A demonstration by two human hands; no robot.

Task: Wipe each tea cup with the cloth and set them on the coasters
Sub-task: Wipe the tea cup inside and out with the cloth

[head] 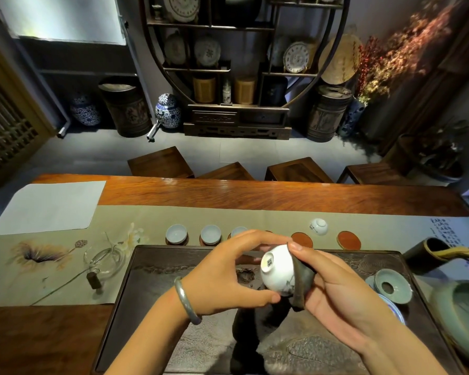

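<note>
Both hands are working over the dark tea tray (157, 290). Left hand (222, 277) is pinching a white tea cup (278, 269) between curled fingers on top and thumb below, cup tipped on its side, foot facing the camera. Foot is carrying a small dark mark, too blurred to read. Right hand (336, 290) is pressing a dark cloth (302, 280) against the cup's wall and mouth, thumb on top, remaining fingers hidden behind the cloth. Cup interior isn't showing. Three pale blue cups (210, 234) are sitting upright on coasters along the runner (136, 215), looking empty. Two red coasters (348, 240) are lying bare, with another white cup (319, 226) upside down between them. Black calligraphy (441, 228) is showing at the runner's right end, unreadable.
</note>
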